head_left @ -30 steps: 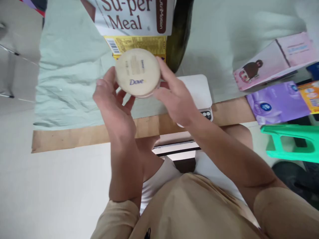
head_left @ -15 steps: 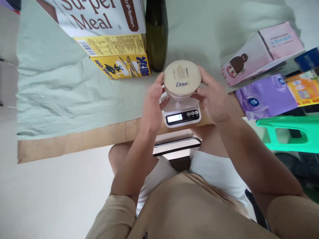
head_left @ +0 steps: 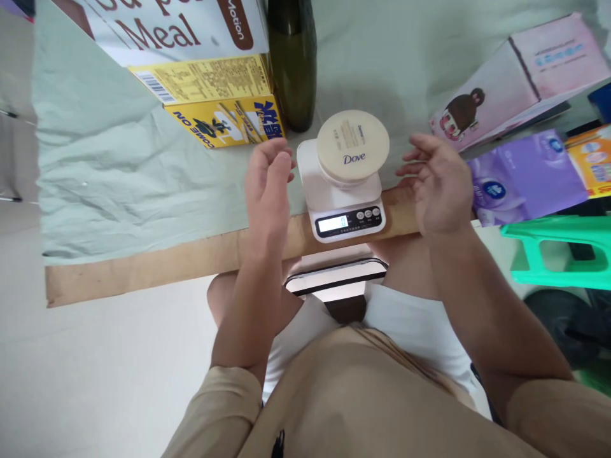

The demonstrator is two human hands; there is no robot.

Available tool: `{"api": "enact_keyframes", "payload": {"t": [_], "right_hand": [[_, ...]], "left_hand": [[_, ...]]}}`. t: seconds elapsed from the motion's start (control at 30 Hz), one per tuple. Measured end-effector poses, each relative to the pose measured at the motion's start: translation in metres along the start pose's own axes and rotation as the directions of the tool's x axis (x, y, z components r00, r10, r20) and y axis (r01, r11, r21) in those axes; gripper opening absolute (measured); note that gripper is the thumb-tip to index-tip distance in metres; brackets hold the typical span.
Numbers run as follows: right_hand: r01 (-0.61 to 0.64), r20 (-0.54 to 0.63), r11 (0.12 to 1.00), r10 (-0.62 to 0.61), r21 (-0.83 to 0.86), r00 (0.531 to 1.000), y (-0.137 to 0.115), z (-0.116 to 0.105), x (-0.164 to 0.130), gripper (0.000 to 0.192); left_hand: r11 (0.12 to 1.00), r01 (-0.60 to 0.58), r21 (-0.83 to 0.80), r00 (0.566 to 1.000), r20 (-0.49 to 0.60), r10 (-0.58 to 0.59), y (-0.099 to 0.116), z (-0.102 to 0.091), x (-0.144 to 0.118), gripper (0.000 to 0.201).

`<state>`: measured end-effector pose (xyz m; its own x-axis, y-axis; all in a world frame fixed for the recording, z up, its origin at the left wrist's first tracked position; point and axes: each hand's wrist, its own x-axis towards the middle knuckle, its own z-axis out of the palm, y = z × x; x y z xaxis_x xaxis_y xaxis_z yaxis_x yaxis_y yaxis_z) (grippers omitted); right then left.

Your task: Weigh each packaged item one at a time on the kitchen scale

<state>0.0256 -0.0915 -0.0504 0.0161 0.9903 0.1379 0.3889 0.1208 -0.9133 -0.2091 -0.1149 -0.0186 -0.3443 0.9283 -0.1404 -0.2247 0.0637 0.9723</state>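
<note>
A round cream Dove jar [head_left: 352, 147] sits on the platform of a small white digital scale [head_left: 344, 202] at the table's near edge. My left hand [head_left: 267, 184] hovers just left of the scale, fingers loosely curled and apart, holding nothing. My right hand [head_left: 436, 184] floats to the right of the scale, fingers spread, also holding nothing. Neither hand touches the jar.
A dark green bottle [head_left: 293, 63] stands behind the scale, beside a yellow box [head_left: 217, 102] under a large "Meal" box [head_left: 162, 25]. Pink box [head_left: 520, 83], purple pack [head_left: 525, 178] and an orange pack [head_left: 594, 165] lie right. A green plastic stool [head_left: 558, 251] stands beside the table.
Both hands carried the Dove jar rightward, set it on the scale and let go; they now sit apart on either side of it.
</note>
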Motion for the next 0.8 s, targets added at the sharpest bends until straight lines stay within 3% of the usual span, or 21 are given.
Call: {"api": "enact_keyframes", "payload": {"t": [0.1, 0.2, 0.27, 0.37, 0.57, 0.8], "right_hand": [[-0.029, -0.192, 0.986, 0.061, 0.166, 0.98, 0.009, -0.007, -0.018, 0.044], [0.03, -0.404, 0.967, 0.077, 0.252, 0.912, 0.014, -0.004, -0.034, 0.034], [0.063, -0.485, 0.958, 0.084, 0.279, 0.87, 0.015, 0.0, -0.041, 0.031], [0.049, -0.493, 0.96, 0.098, 0.276, 0.864, 0.017, 0.007, -0.046, 0.032], [0.022, -0.418, 0.974, 0.076, 0.224, 0.905, 0.023, 0.01, -0.048, 0.032], [-0.031, -0.379, 0.99, 0.082, 0.14, 0.922, 0.027, 0.009, -0.051, 0.035]], "left_hand": [[0.996, -0.094, -0.008, 0.995, -0.039, 0.094, 0.002, -0.013, 0.003, 0.016], [0.99, -0.134, -0.029, 0.99, -0.035, 0.133, 0.003, -0.021, 0.004, 0.032], [0.981, -0.186, -0.058, 0.982, -0.045, 0.183, 0.002, -0.022, 0.005, 0.029], [0.965, -0.248, -0.09, 0.968, 0.0, 0.249, 0.0, -0.021, 0.006, 0.025], [0.952, -0.302, -0.056, 0.943, 0.129, 0.307, 0.0, -0.021, 0.0, 0.029], [0.979, -0.199, -0.033, 0.971, 0.127, 0.202, 0.001, -0.012, -0.004, 0.055]]}}
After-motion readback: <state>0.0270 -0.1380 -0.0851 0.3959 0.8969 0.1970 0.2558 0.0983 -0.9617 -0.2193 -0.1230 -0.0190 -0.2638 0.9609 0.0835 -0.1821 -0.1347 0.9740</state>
